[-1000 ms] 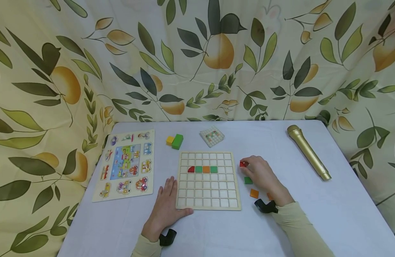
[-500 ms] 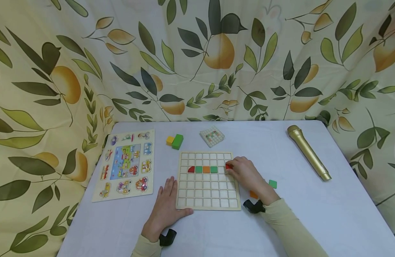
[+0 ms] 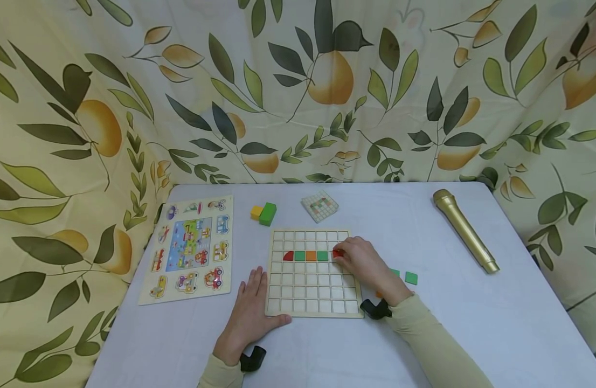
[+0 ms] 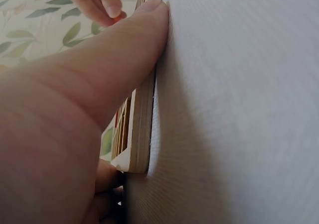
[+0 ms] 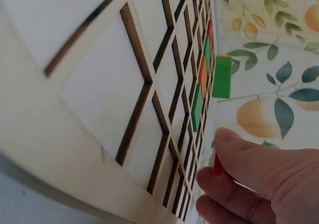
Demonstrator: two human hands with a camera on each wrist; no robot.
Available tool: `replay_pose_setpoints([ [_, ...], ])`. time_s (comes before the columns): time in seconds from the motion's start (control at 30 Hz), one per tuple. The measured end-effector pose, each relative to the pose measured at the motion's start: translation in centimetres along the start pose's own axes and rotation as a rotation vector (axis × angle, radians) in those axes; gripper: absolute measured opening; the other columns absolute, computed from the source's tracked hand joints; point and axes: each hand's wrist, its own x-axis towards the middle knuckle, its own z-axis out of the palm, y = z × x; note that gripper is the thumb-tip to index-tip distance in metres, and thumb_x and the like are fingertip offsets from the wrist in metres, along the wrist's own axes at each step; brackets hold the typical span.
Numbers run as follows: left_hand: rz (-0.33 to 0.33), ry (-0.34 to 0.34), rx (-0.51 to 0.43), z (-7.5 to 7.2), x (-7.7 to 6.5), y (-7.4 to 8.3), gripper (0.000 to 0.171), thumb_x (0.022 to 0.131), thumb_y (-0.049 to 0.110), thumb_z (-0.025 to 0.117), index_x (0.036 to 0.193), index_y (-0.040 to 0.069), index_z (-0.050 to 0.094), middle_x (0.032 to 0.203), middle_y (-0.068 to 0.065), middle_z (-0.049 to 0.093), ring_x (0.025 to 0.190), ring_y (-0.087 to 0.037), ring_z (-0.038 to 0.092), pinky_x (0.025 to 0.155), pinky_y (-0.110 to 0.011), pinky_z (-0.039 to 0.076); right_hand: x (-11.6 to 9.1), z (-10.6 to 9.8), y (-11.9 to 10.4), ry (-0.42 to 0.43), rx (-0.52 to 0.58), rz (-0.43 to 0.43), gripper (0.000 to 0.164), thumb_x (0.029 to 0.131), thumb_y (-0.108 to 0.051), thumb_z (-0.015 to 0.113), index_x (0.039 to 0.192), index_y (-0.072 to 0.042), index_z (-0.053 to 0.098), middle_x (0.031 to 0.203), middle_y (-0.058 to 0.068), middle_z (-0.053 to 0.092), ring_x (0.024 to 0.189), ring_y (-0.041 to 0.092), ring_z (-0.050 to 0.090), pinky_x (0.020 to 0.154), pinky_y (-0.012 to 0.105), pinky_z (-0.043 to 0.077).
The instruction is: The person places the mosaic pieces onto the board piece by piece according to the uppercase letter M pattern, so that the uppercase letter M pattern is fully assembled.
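A wooden grid board (image 3: 307,316) lies on the table, with a row of red, green, orange and green tiles in its cells. My left hand (image 3: 251,307) rests flat at the board's left edge, fingers straight, thumb (image 4: 134,30) along the near edge. Over the board's right side, my right hand (image 3: 363,264) pinches a small red tile (image 5: 217,165) between thumb and fingers, just right of the last green tile (image 3: 323,256). In the right wrist view the red tile is partly hidden by the fingers.
Loose green tiles (image 3: 411,278) lie beside the right wrist. A small pattern card (image 3: 319,206), a green block (image 3: 268,214) and a yellow block (image 3: 256,212) stand behind the board. A picture puzzle (image 3: 186,250) is at left, a gold microphone (image 3: 466,230) at right.
My right hand has carried the red tile leftward from beside the board to over the grid, close to the row. My left hand has stayed still.
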Motion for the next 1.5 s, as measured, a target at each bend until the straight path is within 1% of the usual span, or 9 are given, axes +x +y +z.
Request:
replay_pose_setpoints([
  [0.1, -0.004, -0.001, 0.001, 0.0, 0.0, 0.0, 0.119, 0.071, 0.063, 0.077, 0.152, -0.006, 0.022, 0.160, -0.019, 0.015, 0.147, -0.032, 0.007, 0.114, -0.054, 0.008, 0.2, 0.1, -0.1, 0.003, -0.032, -0.010, 0.022, 0.084, -0.016, 0.079, 0.101, -0.003, 0.072, 0.093, 0.003, 0.068, 0.086, 0.022, 0.059, 0.077, 0.040, 0.048],
  [0.27, -0.013, -0.007, 0.000, 0.0, 0.0, 0.0, 0.119, 0.071, 0.063, 0.077, 0.152, -0.005, 0.022, 0.160, -0.019, 0.015, 0.147, -0.032, 0.007, 0.114, -0.054, 0.008, 0.5, 0.1, -0.4, -0.016, -0.058, -0.005, 0.022, 0.084, -0.016, 0.078, 0.101, -0.004, 0.073, 0.090, 0.002, 0.066, 0.084, 0.021, 0.058, 0.075, 0.040, 0.048],
  [0.4, -0.010, -0.006, -0.001, -0.1, 0.0, 0.1, 0.119, 0.071, 0.063, 0.077, 0.152, -0.005, 0.023, 0.160, -0.019, 0.015, 0.147, -0.032, 0.007, 0.114, -0.054, 0.008, 0.7, 0.2, -0.6, -0.024, -0.083, -0.026, 0.021, 0.085, -0.015, 0.078, 0.102, -0.002, 0.073, 0.091, 0.003, 0.066, 0.086, 0.023, 0.059, 0.076, 0.041, 0.049],
  [0.6, -0.007, -0.007, -0.001, 0.0, 0.0, 0.0, 0.119, 0.071, 0.063, 0.077, 0.152, -0.005, 0.022, 0.160, -0.019, 0.015, 0.147, -0.032, 0.007, 0.114, -0.054, 0.008, 0.9, 0.4, -0.8, -0.022, -0.117, -0.051, 0.019, 0.083, -0.014, 0.079, 0.097, -0.003, 0.074, 0.088, 0.004, 0.066, 0.085, 0.024, 0.060, 0.076, 0.040, 0.050],
  [0.87, -0.006, -0.002, 0.003, 0.0, 0.0, -0.1, 0.120, 0.071, 0.064, 0.077, 0.152, -0.005, 0.022, 0.160, -0.018, 0.015, 0.147, -0.032, 0.007, 0.114, -0.054, 0.008, 1.1, 0.9, -0.6, 0.013, -0.123, -0.067, 0.019, 0.080, -0.016, 0.082, 0.094, -0.004, 0.074, 0.086, 0.003, 0.065, 0.081, 0.025, 0.059, 0.071, 0.040, 0.049],
  [1.2, -0.009, -0.002, 0.009, 0.1, 0.1, -0.1, 0.120, 0.070, 0.063, 0.078, 0.152, -0.005, 0.023, 0.160, -0.018, 0.016, 0.147, -0.032, 0.008, 0.114, -0.054, 0.009, 1.2, 1.2, -0.3, 0.000, -0.127, -0.046, 0.024, 0.080, -0.019, 0.082, 0.097, -0.006, 0.073, 0.084, 0.001, 0.061, 0.078, 0.020, 0.055, 0.065, 0.035, 0.045],
  [1.3, -0.011, -0.003, 0.008, 0.1, 0.1, -0.1, 0.120, 0.070, 0.063, 0.078, 0.152, -0.005, 0.023, 0.160, -0.018, 0.015, 0.147, -0.032, 0.007, 0.114, -0.053, 0.008, 1.1, 1.1, -0.2, -0.005, -0.112, -0.038, 0.023, 0.081, -0.020, 0.082, 0.098, -0.006, 0.073, 0.085, 0.001, 0.061, 0.079, 0.020, 0.054, 0.066, 0.035, 0.045],
  [1.5, -0.012, 0.000, 0.005, 0.2, 0.1, -0.1, 0.120, 0.070, 0.063, 0.078, 0.152, -0.005, 0.022, 0.160, -0.018, 0.015, 0.147, -0.031, 0.007, 0.114, -0.053, 0.008, 0.4, 0.6, -0.1, -0.003, -0.049, -0.022, 0.022, 0.085, -0.019, 0.078, 0.103, -0.006, 0.073, 0.096, 0.003, 0.065, 0.091, 0.025, 0.058, 0.079, 0.042, 0.047],
])
